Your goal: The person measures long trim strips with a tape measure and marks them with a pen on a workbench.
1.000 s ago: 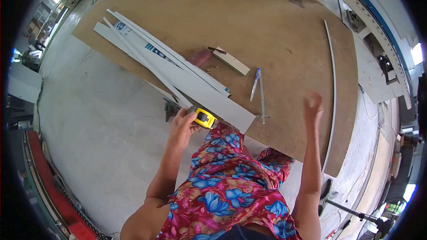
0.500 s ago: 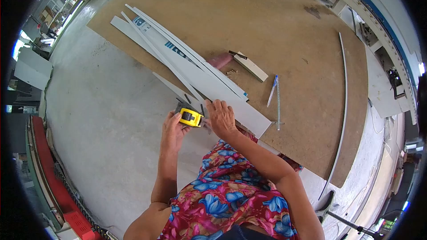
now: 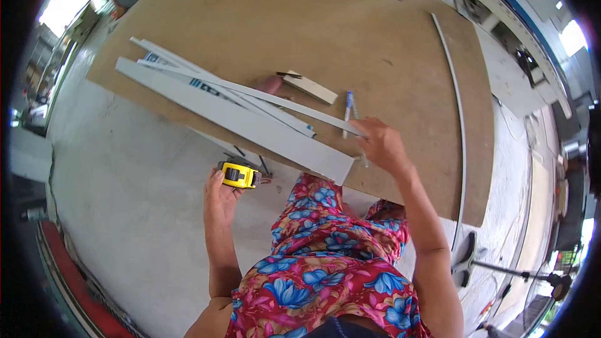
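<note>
Brown tabletop point(image 3: 313, 12) bears white boards point(image 3: 263, 134) near its edge, a thin white strip point(image 3: 320, 116) running slantwise over them. The right hand point(image 3: 383, 146) is closed round one end of the strip, near a pen point(image 3: 348, 105), while the left hand point(image 3: 220, 196) clasps a yellow tape measure point(image 3: 239, 175) above the floor point(image 3: 125, 175).

Behind the fingers point(image 3: 373, 128), the arms point(image 3: 433, 247) are bare to the shoulders. Farther back is a red-pink top point(image 3: 325, 278) with big blue flowers and tan leaves; same-print trousers point(image 3: 313, 206) lie nearer the fingers, dark navy cloth point(image 3: 341, 328) farthest.
</note>
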`<action>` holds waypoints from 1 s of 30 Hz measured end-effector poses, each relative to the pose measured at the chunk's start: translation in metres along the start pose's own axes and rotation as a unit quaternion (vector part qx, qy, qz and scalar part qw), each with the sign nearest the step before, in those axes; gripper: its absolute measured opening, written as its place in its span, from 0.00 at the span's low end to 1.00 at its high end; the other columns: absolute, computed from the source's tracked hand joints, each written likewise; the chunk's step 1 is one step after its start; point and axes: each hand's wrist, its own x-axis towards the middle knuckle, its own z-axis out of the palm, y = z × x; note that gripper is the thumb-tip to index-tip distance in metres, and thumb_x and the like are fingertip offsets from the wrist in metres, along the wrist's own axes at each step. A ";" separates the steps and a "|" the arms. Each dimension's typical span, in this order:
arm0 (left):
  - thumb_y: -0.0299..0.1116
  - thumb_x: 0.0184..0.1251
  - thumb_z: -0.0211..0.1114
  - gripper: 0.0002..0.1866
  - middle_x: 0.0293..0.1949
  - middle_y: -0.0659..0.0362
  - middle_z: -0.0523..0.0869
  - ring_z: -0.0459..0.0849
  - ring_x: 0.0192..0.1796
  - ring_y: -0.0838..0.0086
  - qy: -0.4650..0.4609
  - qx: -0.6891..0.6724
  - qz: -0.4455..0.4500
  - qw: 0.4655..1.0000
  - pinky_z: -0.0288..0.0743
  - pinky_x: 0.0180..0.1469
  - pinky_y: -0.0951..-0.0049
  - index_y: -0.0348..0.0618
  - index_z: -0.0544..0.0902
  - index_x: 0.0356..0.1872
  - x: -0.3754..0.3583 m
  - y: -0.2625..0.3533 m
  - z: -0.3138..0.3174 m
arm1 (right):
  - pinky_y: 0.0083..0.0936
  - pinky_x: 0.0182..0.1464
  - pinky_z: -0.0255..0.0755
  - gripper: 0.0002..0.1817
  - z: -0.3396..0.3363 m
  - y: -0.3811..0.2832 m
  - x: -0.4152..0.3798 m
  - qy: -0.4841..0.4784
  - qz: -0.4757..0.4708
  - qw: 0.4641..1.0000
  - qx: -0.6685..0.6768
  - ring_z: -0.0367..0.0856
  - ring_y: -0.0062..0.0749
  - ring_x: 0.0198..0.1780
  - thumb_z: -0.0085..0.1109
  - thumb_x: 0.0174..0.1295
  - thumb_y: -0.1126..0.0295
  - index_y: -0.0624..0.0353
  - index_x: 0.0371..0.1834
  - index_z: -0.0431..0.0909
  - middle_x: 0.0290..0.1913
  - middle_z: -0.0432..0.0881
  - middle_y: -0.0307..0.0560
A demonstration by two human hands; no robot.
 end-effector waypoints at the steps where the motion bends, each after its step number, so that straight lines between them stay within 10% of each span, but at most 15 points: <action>1: 0.48 0.63 0.54 0.21 0.43 0.51 0.80 0.79 0.46 0.64 -0.009 0.000 -0.009 1.000 0.73 0.47 0.65 0.42 0.72 0.48 0.002 -0.004 0.006 | 0.39 0.52 0.69 0.18 -0.019 0.012 -0.015 -0.019 0.038 0.999 -0.002 0.76 0.47 0.48 0.55 0.49 0.73 0.52 0.47 0.78 0.48 0.79 0.48; 14: 0.44 0.62 0.57 0.17 0.41 0.55 0.79 0.80 0.47 0.66 -0.218 0.070 -0.126 0.965 0.74 0.47 0.63 0.44 0.72 0.45 0.014 -0.060 0.116 | 0.38 0.61 0.57 0.19 -0.067 0.169 -0.215 0.127 0.363 0.905 -0.181 0.68 0.38 0.58 0.53 0.49 0.80 0.50 0.44 0.80 0.52 0.76 0.41; 20: 0.44 0.61 0.58 0.17 0.41 0.57 0.79 0.78 0.43 0.72 -0.207 0.066 -0.189 0.958 0.72 0.45 0.67 0.45 0.73 0.45 0.016 -0.074 0.132 | 0.39 0.60 0.59 0.18 -0.059 0.163 -0.224 0.231 0.357 0.872 -0.241 0.68 0.40 0.58 0.53 0.49 0.80 0.52 0.45 0.79 0.53 0.75 0.45; 25: 0.39 0.62 0.59 0.16 0.42 0.57 0.79 0.78 0.44 0.75 -0.250 0.057 -0.194 0.947 0.71 0.43 0.70 0.43 0.71 0.46 0.010 -0.078 0.178 | 0.23 0.44 0.72 0.13 -0.043 0.079 -0.188 0.257 0.340 0.897 0.120 0.79 0.31 0.41 0.56 0.52 0.78 0.56 0.42 0.80 0.41 0.80 0.47; 30: 0.42 0.60 0.62 0.20 0.43 0.58 0.78 0.78 0.45 0.75 -0.280 0.064 -0.174 0.942 0.73 0.46 0.71 0.43 0.69 0.48 0.007 -0.085 0.211 | 0.19 0.39 0.75 0.12 -0.036 -0.008 -0.160 0.210 0.276 0.787 0.511 0.79 0.22 0.37 0.56 0.62 0.68 0.65 0.43 0.78 0.37 0.81 0.42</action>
